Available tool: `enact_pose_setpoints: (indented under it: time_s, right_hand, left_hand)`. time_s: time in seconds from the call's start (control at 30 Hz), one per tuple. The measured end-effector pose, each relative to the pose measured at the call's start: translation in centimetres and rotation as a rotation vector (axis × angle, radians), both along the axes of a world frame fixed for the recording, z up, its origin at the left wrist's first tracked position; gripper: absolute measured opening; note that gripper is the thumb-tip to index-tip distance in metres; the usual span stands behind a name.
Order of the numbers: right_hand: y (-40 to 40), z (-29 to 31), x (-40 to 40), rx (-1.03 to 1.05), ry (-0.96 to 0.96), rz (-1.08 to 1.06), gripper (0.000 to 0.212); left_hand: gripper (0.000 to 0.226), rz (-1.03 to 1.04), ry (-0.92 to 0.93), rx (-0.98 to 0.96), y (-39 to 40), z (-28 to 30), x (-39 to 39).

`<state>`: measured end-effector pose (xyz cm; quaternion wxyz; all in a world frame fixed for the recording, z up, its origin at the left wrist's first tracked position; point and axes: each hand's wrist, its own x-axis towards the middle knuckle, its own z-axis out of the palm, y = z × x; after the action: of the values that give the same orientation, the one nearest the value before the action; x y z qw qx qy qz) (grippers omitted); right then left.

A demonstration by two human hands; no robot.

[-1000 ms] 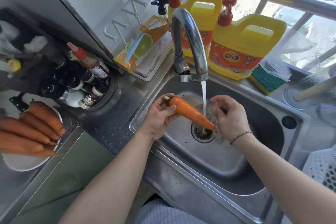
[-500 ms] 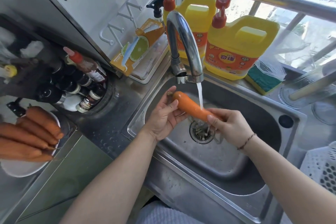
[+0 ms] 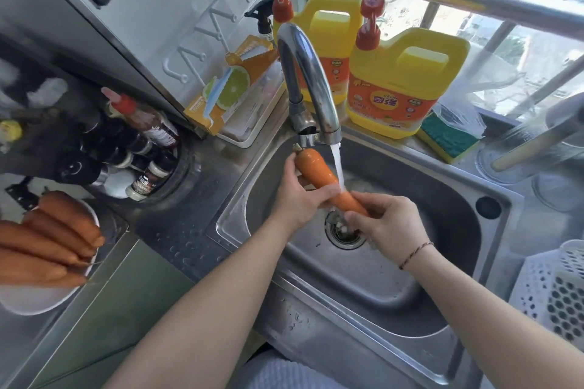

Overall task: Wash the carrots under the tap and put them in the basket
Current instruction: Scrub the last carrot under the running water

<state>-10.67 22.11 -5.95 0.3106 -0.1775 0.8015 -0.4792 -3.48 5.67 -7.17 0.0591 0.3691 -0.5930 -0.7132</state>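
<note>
We hold one carrot [image 3: 325, 181] in both hands under the running tap [image 3: 311, 85].

Our left hand [image 3: 295, 199] curls around the thick upper half of the carrot, its stem end pointing up and far-left toward the spout, while our right hand [image 3: 390, 224] pinches the thin tip between thumb and fingers. The carrot slants down to the right above the drain [image 3: 346, 232] of the steel sink [image 3: 442, 309], and the stream of water [image 3: 337, 167] strikes its middle, just beside our left thumb. Well apart on the near left, more carrots [image 3: 47, 243] lie piled on a white plate [image 3: 38, 300]. At the near right edge we see part of a white perforated basket [image 3: 556, 290]. Far behind the tap stand two yellow detergent jugs [image 3: 407, 79], with a green and yellow sponge [image 3: 448, 140] to their right.
</note>
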Motion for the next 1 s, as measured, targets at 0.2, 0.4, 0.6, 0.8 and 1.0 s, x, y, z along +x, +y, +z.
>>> enact_pose_setpoints:
  time_s: [0.2,0.4,0.6,0.8,1.0]
  right_hand:
    - [-0.1,-0.2,0.4,-0.035,0.035,-0.050,0.030]
    - [-0.8,-0.3,1.1,0.075,0.213,-0.106,0.024]
    - [-2.1,0.1,0.6,0.235,0.292,0.079,0.028]
    - [-0.9,1.2,-1.4,-0.016,-0.252,0.265,0.017]
    - [-0.4,0.1,-1.4,-0.384,-0.971,0.157,0.045]
  left_hand:
    - [0.053,0.081,0.031,0.122,0.1,0.7,-0.6]
    - [0.089,0.016,-0.064,0.091,0.3,0.0,-0.2]
    - [0.076,0.199,-0.213,-0.127,1.2,0.4,-1.3]
    - [0.054,0.126,-0.194,0.231,-1.1,1.1,-1.2]
    - [0.024,0.081,-0.048,0.464,-2.3,1.8,-1.3]
